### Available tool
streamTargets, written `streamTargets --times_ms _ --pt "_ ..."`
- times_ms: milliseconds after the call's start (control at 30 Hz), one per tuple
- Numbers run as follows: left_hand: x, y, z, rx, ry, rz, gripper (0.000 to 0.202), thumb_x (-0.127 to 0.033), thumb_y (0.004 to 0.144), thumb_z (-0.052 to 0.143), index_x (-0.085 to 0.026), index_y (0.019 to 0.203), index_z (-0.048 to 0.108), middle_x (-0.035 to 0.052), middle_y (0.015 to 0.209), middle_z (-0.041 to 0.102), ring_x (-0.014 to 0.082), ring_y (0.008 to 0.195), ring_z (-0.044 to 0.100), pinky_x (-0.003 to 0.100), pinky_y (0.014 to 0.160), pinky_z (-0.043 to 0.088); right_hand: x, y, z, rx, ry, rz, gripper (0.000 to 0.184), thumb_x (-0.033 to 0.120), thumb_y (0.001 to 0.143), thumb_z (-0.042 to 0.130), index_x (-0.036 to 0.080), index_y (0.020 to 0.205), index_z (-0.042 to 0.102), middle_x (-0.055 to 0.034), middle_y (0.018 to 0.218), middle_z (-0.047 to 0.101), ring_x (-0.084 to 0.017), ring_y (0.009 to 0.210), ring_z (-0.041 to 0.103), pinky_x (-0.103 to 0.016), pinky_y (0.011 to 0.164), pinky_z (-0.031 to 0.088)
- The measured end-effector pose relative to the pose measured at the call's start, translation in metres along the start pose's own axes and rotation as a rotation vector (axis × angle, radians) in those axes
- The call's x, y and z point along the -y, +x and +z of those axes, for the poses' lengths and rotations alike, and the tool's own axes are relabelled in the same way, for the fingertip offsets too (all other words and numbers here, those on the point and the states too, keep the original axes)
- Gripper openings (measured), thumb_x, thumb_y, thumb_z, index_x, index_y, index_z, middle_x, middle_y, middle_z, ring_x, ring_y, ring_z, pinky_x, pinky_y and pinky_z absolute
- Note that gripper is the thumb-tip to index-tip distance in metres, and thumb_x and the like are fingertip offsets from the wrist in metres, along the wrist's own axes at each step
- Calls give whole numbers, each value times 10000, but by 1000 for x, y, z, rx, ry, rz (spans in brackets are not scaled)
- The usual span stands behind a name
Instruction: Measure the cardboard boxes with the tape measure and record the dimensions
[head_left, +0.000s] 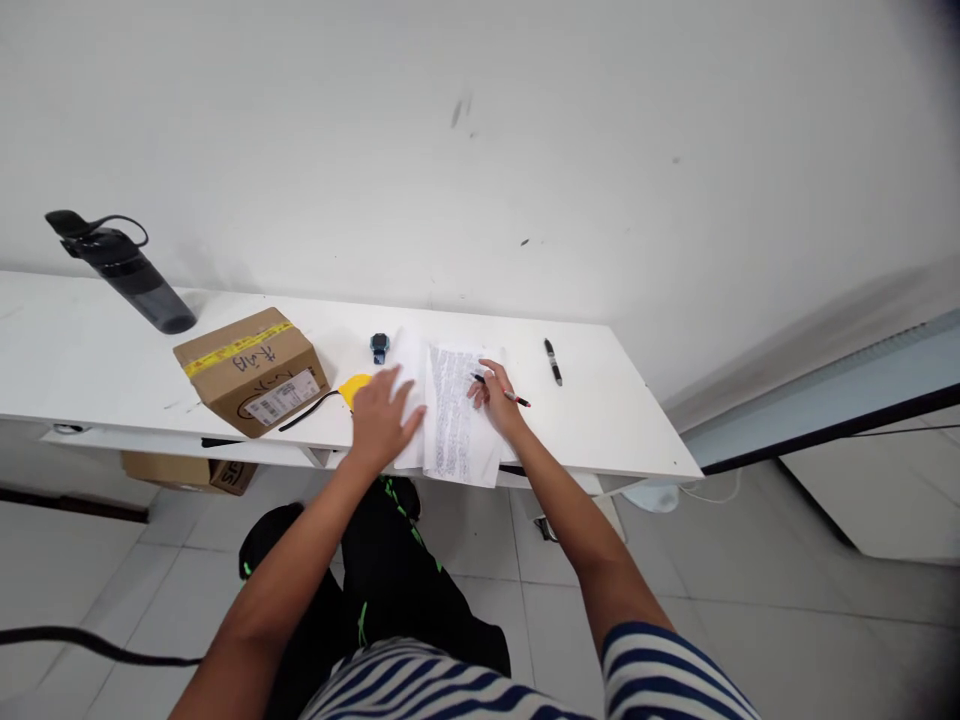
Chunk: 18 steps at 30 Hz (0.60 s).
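Sheets of paper (450, 455) densely covered in handwriting lie on the white desk, reaching over its front edge. My right hand (495, 395) rests on the right part of the sheets, its fingers closed around a pen (517, 399) with a dark tip and a red part. Over the left side of the paper is my left hand (382, 415), with its fingers spread and nothing in them. Beside that hand, partly hidden by it, is a yellow object (352, 386) whose kind I cannot make out. A second pen (553, 362), black and grey, lies to the right.
A smartwatch (379, 347) lies behind the left hand. Further left are a taped cardboard box (247, 365) and a dark water bottle (131, 275). The desk (600, 430) stands against a white wall. Another box (187, 470) is below it.
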<state>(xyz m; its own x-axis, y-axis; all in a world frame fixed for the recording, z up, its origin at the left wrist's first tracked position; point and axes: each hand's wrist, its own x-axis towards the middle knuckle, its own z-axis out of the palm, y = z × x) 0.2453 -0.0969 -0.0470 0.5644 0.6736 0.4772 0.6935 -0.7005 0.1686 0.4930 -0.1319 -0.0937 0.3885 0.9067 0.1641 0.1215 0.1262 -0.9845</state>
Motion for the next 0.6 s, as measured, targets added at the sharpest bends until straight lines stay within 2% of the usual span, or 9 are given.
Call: streamTargets --times_ms 67,100,167,200,267,367,400,533,600 --pt "-21 7 9 187 -82 200 483 -517 950 419 -272 1341 561 67 1488 489 282 1435 348 489 1148 307 -1 0 1 15 65 9 547 646 907 386 227 1239 500 0 757 645 -127 537 541 -264 550 404" --pt "-28 9 15 260 -107 251 486 -525 949 417 -288 1352 552 50 1488 492 277 1444 335 498 1157 294 -1 -1 0 -6 70 -4 526 644 906 398 222 1190 534 -10 784 653 -127 553 554 -266 558 408" --pt "-33 12 29 345 -129 240 491 -526 951 412 -306 1372 534 29 1511 465 280 1458 309 525 1173 257 2 -6 -3 -75 14 -50 444 614 907 438 216 1025 596 -6 760 633 -127 573 549 -271 587 415" --pt "-32 13 36 366 -135 207 485 -517 956 405 -313 1378 527 20 1519 455 280 1456 312 532 1176 246 5 -9 -6 -95 -40 -71 409 591 912 450 215 933 609 6 709 602 -128 575 533 -275 602 415" --pt "-27 13 46 383 -153 163 462 -492 965 393 -329 1376 528 0 1522 451 268 1446 332 522 1178 245 9 -16 -11 -38 -168 -81 380 538 927 448 216 815 614 26 611 523 -135 579 503 -279 621 405" --pt "-22 13 51 376 -183 150 438 -477 965 403 -344 1357 546 -13 1516 458 263 1441 340 509 1181 239 14 -24 -16 104 -279 -42 342 482 931 433 220 835 630 27 598 522 -148 608 516 -283 640 399" --pt "-21 14 51 375 -192 148 434 -475 963 409 -345 1353 550 -13 1513 461 265 1440 341 509 1182 237 15 -25 -16 82 -289 -27 341 479 925 435 218 824 629 22 609 541 -151 621 527 -285 650 403" --pt "-24 16 48 386 -214 133 430 -473 963 413 -348 1350 551 -15 1512 462 270 1442 336 521 1182 229 14 -26 -12 -167 -318 25 442 530 898 446 212 612 554 4 563 533 -158 609 522 -293 643 398" --pt "-25 16 48 395 -215 129 431 -477 963 413 -347 1350 548 -20 1515 458 269 1446 329 525 1183 225 12 -26 -11 -177 -352 36 448 532 877 485 216 561 509 9 530 510 -151 582 495 -292 613 380"
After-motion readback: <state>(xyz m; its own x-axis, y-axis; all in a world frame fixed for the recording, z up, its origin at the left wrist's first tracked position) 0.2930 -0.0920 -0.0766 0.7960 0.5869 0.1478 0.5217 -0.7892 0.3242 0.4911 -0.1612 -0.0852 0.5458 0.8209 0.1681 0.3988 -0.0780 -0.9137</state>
